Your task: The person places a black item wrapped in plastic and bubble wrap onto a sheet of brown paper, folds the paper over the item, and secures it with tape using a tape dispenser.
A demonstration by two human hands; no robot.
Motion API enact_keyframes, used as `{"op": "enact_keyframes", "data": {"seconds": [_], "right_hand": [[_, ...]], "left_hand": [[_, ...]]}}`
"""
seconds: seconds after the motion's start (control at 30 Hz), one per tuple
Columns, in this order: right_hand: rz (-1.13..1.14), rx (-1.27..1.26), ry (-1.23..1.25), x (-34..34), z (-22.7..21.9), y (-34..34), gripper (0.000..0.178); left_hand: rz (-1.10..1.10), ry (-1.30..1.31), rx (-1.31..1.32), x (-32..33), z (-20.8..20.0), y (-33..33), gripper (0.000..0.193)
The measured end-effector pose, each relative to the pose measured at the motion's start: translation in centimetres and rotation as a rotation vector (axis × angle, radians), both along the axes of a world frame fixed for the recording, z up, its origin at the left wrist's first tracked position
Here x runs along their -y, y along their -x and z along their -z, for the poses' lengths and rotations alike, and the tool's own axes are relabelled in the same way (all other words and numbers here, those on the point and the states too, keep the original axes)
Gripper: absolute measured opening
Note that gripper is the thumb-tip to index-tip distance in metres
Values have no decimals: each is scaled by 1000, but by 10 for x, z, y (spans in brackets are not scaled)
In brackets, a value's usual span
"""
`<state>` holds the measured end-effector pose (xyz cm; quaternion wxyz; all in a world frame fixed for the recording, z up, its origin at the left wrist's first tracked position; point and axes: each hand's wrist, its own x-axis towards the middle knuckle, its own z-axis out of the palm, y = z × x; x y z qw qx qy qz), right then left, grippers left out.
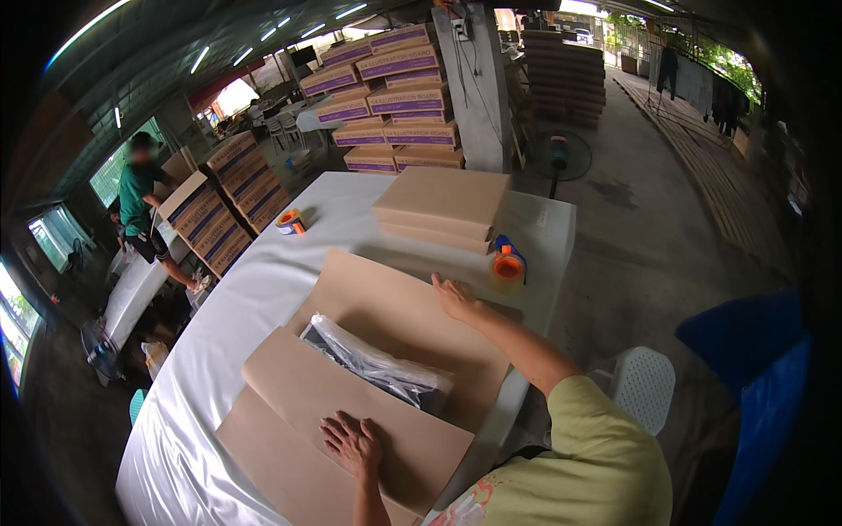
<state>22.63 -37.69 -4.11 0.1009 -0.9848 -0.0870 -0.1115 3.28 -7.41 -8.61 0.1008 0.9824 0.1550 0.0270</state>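
A large sheet of brown kraft paper lies on the table, its near part folded up over a plastic-wrapped dark bundle. Only the far strip of the bundle shows; the near part is hidden under the paper flap. My left hand rests flat on this flap with its fingers spread. Toward the far right edge of the sheet, my right hand reaches out with fingers extended against the paper. Neither hand grips anything that I can see. More brown paper lies beneath the flap at the near left.
Two tape dispensers, one at the left and one at the right, stand on the white-covered table. Wrapped brown packs sit at the far edge. Beyond are stacked cartons, a pillar, a person in green and a stool.
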Motion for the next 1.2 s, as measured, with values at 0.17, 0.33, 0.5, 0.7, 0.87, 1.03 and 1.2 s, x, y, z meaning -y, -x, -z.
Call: {"op": "enact_keyframes", "data": {"seconds": [0.17,0.33,0.5,0.7,0.87,1.03,1.2], "right_hand": [[194,127,-227,9,17,-5,27],[201,242,-433,7,23,-11,16],[127,286,-496,-4,25,-7,11],[71,82,-903,-25,27,5,14],[-17,403,-434,-11,40,0,19],[-143,194,-287,-18,8,3,17],[-202,141,-143,-16,-10,13,19]], "left_hand": [[5,18,32,-1,7,-2,65],[6,-7,6,-1,2,-2,66],[-10,5,-17,-2,-4,2,66],[-20,-14,-16,-13,3,5,66],[40,-42,-20,-2,12,-5,65],[12,-47,-64,-3,8,-4,66],[49,-76,-103,9,-8,4,68]]}}
